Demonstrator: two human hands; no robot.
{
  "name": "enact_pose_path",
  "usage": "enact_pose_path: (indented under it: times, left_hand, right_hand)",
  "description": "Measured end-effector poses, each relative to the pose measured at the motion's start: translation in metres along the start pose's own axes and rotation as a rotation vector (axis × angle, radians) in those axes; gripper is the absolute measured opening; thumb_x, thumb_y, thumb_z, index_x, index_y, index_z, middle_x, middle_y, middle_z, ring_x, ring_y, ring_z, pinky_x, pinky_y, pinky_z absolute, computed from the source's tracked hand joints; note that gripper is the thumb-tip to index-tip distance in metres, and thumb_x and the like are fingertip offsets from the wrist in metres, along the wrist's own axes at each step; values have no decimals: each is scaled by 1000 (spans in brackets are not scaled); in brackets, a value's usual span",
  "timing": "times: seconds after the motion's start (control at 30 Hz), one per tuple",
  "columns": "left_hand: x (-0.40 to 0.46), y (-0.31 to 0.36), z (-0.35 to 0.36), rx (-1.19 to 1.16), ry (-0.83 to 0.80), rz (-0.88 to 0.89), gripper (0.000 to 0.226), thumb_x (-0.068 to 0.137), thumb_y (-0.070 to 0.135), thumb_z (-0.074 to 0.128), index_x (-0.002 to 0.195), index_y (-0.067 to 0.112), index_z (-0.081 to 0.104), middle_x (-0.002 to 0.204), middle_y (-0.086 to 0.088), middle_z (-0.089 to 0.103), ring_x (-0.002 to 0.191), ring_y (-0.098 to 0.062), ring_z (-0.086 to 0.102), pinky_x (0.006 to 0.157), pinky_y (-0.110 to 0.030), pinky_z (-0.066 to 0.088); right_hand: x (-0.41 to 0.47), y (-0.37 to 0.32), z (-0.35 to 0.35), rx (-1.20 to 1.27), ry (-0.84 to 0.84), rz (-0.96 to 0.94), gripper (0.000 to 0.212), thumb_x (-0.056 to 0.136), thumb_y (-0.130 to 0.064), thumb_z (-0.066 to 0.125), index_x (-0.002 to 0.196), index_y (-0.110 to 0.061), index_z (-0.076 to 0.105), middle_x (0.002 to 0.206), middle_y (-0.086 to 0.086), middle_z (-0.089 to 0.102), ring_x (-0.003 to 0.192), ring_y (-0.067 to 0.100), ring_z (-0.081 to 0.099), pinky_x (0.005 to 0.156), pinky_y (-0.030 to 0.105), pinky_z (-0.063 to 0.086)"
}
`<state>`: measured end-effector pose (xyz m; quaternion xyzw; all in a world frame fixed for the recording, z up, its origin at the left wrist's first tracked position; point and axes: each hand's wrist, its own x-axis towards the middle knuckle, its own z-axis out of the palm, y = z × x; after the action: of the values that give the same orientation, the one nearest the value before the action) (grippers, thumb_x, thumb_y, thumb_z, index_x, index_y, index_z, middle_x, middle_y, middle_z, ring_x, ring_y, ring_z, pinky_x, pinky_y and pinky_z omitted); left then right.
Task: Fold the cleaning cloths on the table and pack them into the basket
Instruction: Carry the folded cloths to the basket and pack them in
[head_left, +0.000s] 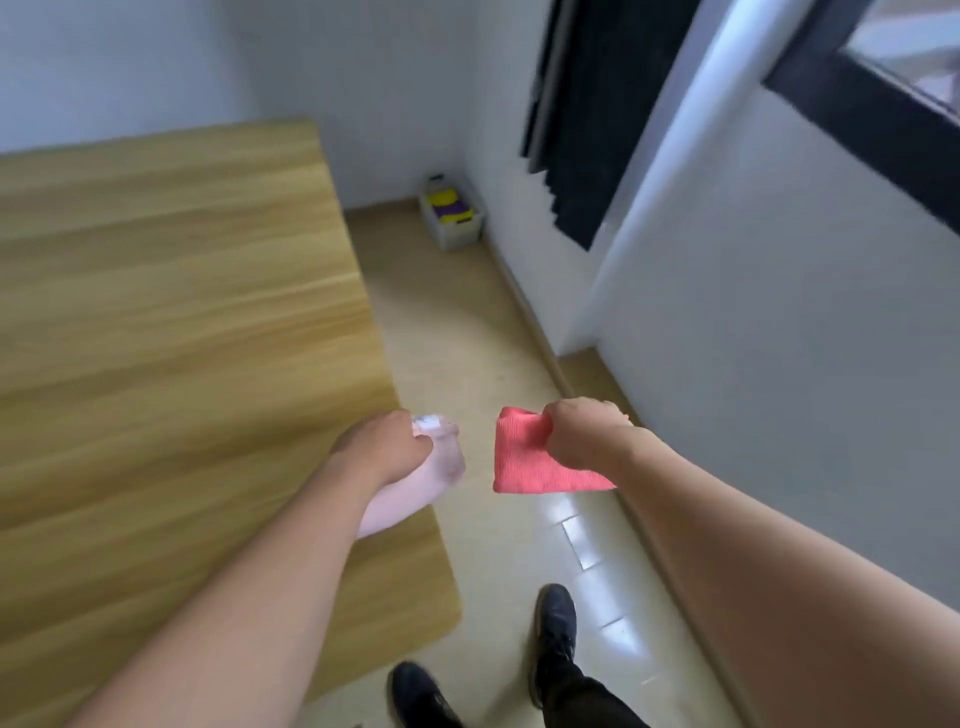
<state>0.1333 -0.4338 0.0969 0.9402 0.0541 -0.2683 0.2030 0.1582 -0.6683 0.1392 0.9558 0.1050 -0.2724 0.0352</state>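
The basket (453, 218) sat far ahead on the floor; the right hand (584, 434) gripping the red cloth (530, 462) was nearer, the left hand (384, 447) pinching the pink cloth (410, 493).

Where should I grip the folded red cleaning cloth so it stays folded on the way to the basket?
Grip the folded red cleaning cloth at its top edge, coming from above, as the right hand does. It hangs flat below that pinch, layers together. The grey plastic basket sits on the floor by the wall.
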Motion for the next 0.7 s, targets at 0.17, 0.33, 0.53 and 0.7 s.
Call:
enact_pose_path:
  times: [0.17, 0.33, 0.53, 0.7]
  left_hand:
    - [38, 124, -8, 85, 87, 103, 31, 83, 29, 33, 104, 22, 54, 103, 0, 63, 88, -23, 60, 76, -33, 51]
    - [64, 240, 2, 202, 141, 215, 43, 90, 27, 34, 131, 27, 46, 127, -2, 59, 110, -28, 57, 90, -35, 46]
    - [80, 328, 15, 482, 180, 290, 28, 93, 17, 34, 120, 16, 43, 116, -9, 60, 103, -33, 58, 73, -33, 39]
    - [96, 345, -3, 507, 231, 269, 27, 95, 19, 31, 119, 15, 42, 112, -11, 62, 100, -34, 58, 71, -34, 38]
  right_hand:
    - [-20, 108, -20, 71, 54, 87, 16, 82, -12, 39, 85, -15, 54, 88, 1, 57, 82, 26, 53, 70, 32, 36]
    - [-26, 204, -29, 113, 57, 160, 13, 82, -11, 38, 74, -16, 47, 79, -1, 50, 81, 27, 51, 74, 32, 36]
    - [-23, 281, -36, 215, 65, 209, 18, 86, -18, 35, 71, -17, 45, 89, 2, 56, 82, 25, 53, 74, 31, 43]
    - [0, 302, -42, 282, 26, 191, 30, 90, -24, 32, 96, -15, 59, 116, 8, 63, 100, 27, 58, 81, 31, 41]
